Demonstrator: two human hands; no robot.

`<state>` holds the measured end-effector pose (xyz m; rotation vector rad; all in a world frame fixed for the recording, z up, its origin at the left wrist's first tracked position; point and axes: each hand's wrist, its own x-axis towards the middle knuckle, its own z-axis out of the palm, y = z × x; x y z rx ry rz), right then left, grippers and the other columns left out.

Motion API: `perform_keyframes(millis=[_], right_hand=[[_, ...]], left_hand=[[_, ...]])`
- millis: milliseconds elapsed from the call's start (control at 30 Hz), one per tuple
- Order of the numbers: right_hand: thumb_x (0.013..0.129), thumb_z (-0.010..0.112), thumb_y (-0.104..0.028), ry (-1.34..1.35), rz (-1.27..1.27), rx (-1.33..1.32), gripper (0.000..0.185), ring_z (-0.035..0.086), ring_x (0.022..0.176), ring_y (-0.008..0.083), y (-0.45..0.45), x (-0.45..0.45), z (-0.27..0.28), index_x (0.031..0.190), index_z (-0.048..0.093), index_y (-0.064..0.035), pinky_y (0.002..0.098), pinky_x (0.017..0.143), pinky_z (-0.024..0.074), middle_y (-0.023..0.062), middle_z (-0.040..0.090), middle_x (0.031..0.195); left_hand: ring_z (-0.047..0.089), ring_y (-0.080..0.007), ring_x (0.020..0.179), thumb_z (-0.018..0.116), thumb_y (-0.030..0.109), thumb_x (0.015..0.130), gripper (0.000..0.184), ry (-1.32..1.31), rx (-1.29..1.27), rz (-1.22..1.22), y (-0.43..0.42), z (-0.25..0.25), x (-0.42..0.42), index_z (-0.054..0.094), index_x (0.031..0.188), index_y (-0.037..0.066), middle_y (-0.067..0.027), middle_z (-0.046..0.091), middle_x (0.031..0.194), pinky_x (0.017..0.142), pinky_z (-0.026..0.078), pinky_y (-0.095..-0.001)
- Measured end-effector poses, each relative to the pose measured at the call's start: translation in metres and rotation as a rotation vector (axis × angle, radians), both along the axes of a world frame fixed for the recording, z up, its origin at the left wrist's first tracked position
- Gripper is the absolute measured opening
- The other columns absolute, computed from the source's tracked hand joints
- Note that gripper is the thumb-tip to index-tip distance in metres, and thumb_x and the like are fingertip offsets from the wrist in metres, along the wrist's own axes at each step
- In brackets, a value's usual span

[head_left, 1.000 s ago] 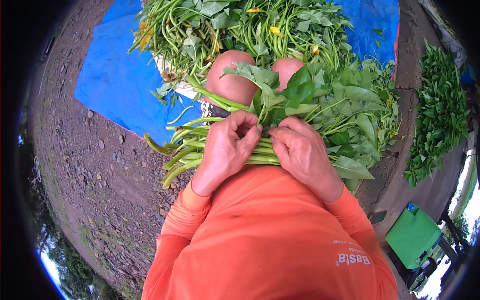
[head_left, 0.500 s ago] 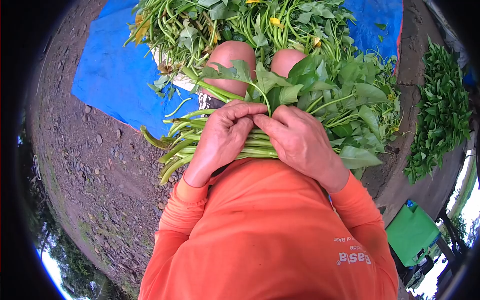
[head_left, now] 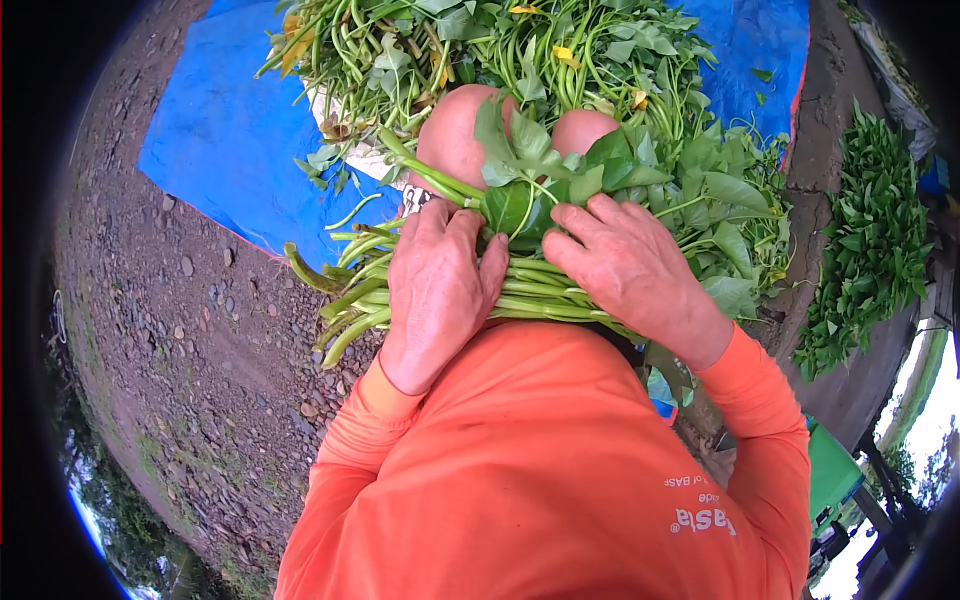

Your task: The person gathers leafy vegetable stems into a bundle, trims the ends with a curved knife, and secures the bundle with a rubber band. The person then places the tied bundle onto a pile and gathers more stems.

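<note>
Across my lap lies a bunch of leafy greens (head_left: 540, 289), its thick green stems pointing left and its broad leaves to the right. My left hand (head_left: 440, 285) is closed over the stem part, with the fingers reaching over the far side and the thumb along the top. Nearer the leaves, my right hand (head_left: 640, 275) curls its fingers over the same bunch; its fingertips are partly hidden among stems. Between the hands, a large leaf (head_left: 515, 140) on a thin stalk stands up in front of my knees.
Beyond my knees, a big heap of loose greens (head_left: 600, 50) lies on a blue tarp (head_left: 235, 140). At the right is a pile of dark leafy bunches (head_left: 865, 240). Stony ground (head_left: 200, 330) stretches to the left, and a green object (head_left: 832, 470) stands at lower right.
My hands, close together at the fingertips before, have moved apart. The right hand has shifted right, and the left hand has flattened over the stems. The large leaf has turned more upright.
</note>
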<state>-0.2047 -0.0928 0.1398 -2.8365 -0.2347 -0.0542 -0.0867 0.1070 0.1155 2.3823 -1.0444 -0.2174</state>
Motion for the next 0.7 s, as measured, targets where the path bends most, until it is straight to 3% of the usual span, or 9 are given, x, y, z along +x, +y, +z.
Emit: perform_keyframes(millis=[267, 400, 500, 600, 633, 667, 700], right_hand=[[0.083, 0.069, -0.014, 0.126, 0.074, -0.023, 0.007, 0.061, 0.103, 0.0271, -0.009, 0.004, 0.01, 0.085, 0.069, -0.0069, 0.0421, 0.084, 0.0528, 0.0084, 0.06, 0.101], [0.083, 0.069, -0.011, 0.104, 0.045, 0.086, 0.006, 0.064, 0.099, 0.0294, -0.009, 0.002, 0.002, 0.085, 0.07, -0.0052, 0.0459, 0.081, 0.056, 0.0097, 0.061, 0.099], [0.085, 0.072, -0.005, -0.031, -0.089, 0.355, 0.006, 0.065, 0.097, 0.0286, -0.009, -0.002, -0.016, 0.091, 0.073, -0.0034, 0.0431, 0.078, 0.0567, 0.0115, 0.063, 0.103], [0.092, 0.074, -0.002, -0.068, -0.366, 0.835, 0.009, 0.066, 0.095, 0.0212, -0.008, -0.007, -0.023, 0.101, 0.075, -0.0024, 0.0345, 0.08, 0.0551, 0.0095, 0.065, 0.107], [0.099, 0.075, -0.004, -0.084, -0.508, 0.936, 0.012, 0.063, 0.094, 0.0136, -0.015, -0.01, -0.017, 0.11, 0.076, -0.0009, 0.028, 0.081, 0.0524, 0.0062, 0.066, 0.11], [0.102, 0.073, -0.004, -0.293, -0.52, 1.022, 0.01, 0.062, 0.093, 0.0101, -0.028, -0.011, -0.019, 0.111, 0.074, 0.0002, 0.0248, 0.078, 0.0504, 0.002, 0.066, 0.111], [0.103, 0.073, -0.004, -0.325, -0.702, 1.104, 0.012, 0.062, 0.089, 0.0094, -0.043, -0.021, 0.0, 0.114, 0.076, -0.002, 0.0244, 0.074, 0.0506, 0.0003, 0.068, 0.108]], left_hand=[[0.068, -0.0362, 0.096, 0.078, 0.013, 0.092, 0.015, 0.129, -0.072, -0.117, -0.007, -0.003, 0.007, 0.08, 0.102, 0.001, -0.0164, 0.071, 0.098, 0.085, 0.055, -0.0459], [0.065, -0.0378, 0.11, 0.079, 0.013, 0.091, 0.026, 0.128, -0.014, -0.143, -0.008, -0.001, 0.009, 0.077, 0.115, 0.002, -0.0172, 0.07, 0.115, 0.092, 0.052, -0.0471], [0.059, -0.0403, 0.127, 0.079, 0.016, 0.091, 0.038, 0.0, -0.003, -0.115, -0.013, 0.003, 0.007, 0.073, 0.127, 0.003, -0.0169, 0.065, 0.131, 0.103, 0.048, -0.0509], [0.053, -0.0412, 0.139, 0.078, 0.019, 0.092, 0.044, -0.093, 0.051, -0.139, -0.012, -0.007, 0.009, 0.07, 0.133, 0.005, -0.0161, 0.062, 0.141, 0.113, 0.041, -0.0548], [0.052, -0.0409, 0.14, 0.078, 0.02, 0.092, 0.044, -0.082, 0.066, -0.145, -0.011, -0.006, 0.009, 0.071, 0.133, 0.005, -0.016, 0.062, 0.141, 0.115, 0.039, -0.0554], [0.051, -0.0405, 0.142, 0.078, 0.021, 0.093, 0.044, -0.068, 0.082, -0.156, -0.011, -0.006, 0.008, 0.071, 0.133, 0.006, -0.016, 0.062, 0.142, 0.117, 0.038, -0.0561], [0.051, -0.0396, 0.142, 0.078, 0.022, 0.093, 0.04, -0.033, 0.064, -0.148, -0.01, -0.006, 0.008, 0.073, 0.131, 0.009, -0.0152, 0.062, 0.142, 0.12, 0.034, -0.058]])
